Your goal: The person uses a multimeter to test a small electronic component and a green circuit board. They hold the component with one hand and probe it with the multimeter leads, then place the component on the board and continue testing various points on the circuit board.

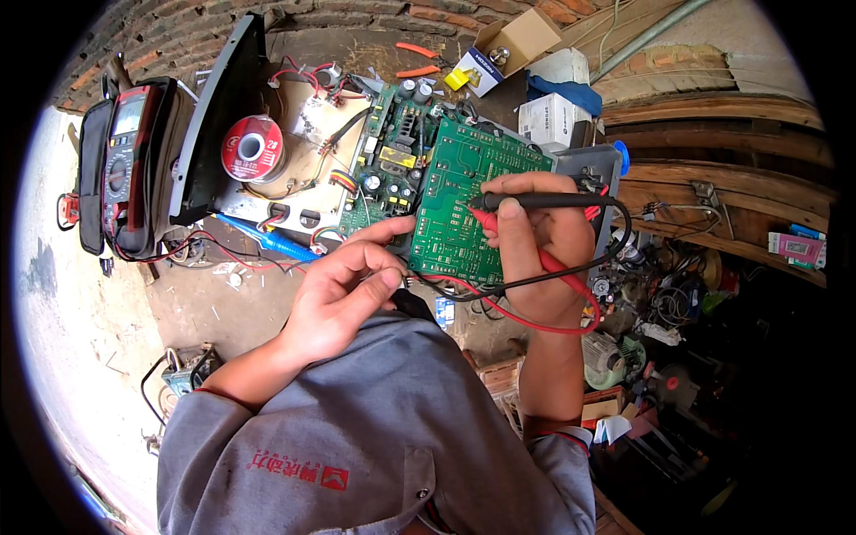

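My right hand (544,241) is closed round two multimeter probes, one black (535,200) and one red (557,266), held like chopsticks. Their tips point down at a green circuit board (450,209), solder side up; whether they touch it I cannot tell. At the board's lower left edge my left hand (343,290) has its forefinger against the rim, with thumb and other fingers curled in. Beside that board lies a second board (388,160) crowded with components. The multimeter (127,152) stands in a black case at the far left, its black and red leads running to the probes.
A red-labelled solder spool (252,149) sits on a pale panel beside an upright black metal plate (218,116). Near it lies a blue pen-like tool (267,239). Orange-handled pliers (419,60) and small boxes (546,120) are at the back. Tangled cables and machine parts fill the right.
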Demonstrator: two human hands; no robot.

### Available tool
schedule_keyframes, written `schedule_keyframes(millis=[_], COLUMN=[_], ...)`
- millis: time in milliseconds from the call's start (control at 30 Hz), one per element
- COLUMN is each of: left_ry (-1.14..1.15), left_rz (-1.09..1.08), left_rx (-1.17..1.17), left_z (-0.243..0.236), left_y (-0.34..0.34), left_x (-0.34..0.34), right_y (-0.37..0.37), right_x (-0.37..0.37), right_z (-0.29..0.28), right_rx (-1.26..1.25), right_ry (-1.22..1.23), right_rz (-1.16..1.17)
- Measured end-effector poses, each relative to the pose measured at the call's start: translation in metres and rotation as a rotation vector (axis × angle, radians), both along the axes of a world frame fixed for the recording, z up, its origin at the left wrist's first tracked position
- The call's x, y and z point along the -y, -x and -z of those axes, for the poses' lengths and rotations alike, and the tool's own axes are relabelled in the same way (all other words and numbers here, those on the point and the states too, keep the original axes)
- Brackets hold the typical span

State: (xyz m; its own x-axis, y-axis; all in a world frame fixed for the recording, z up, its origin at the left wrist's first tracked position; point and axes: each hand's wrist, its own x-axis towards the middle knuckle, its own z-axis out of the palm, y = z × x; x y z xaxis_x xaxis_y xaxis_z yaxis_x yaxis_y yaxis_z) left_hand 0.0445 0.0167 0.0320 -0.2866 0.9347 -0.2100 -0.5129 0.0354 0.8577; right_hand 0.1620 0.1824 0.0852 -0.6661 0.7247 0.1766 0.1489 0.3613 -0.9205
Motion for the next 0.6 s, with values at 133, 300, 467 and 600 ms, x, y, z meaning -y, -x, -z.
schedule_keyframes(millis=[133, 300, 467, 600], left_ry=[-0.004, 0.001, -0.036, -0.067], left_rz=[0.002, -0.02, -0.015, 0.034], left_rx=[0.008, 0.067, 0.009, -0.008], left_z=[0.0, -0.002, 0.003, 0.003], left_y=[0.0, -0.002, -0.002, -0.002], left_x=[-0.003, -0.004, -0.002, -0.004], right_y=[0.002, 0.003, 0.009, 0.006], right_x=[-0.001, -0.005, 0.001, -0.003], right_z=[-0.001, -0.004, -0.02, -0.015], right_rx=[0.003, 0.094, 0.143, 0.186], right_ry=[0.024, 0.048, 0.086, 0.129], right_rz=[-0.008, -0.022, -0.029, -0.002])
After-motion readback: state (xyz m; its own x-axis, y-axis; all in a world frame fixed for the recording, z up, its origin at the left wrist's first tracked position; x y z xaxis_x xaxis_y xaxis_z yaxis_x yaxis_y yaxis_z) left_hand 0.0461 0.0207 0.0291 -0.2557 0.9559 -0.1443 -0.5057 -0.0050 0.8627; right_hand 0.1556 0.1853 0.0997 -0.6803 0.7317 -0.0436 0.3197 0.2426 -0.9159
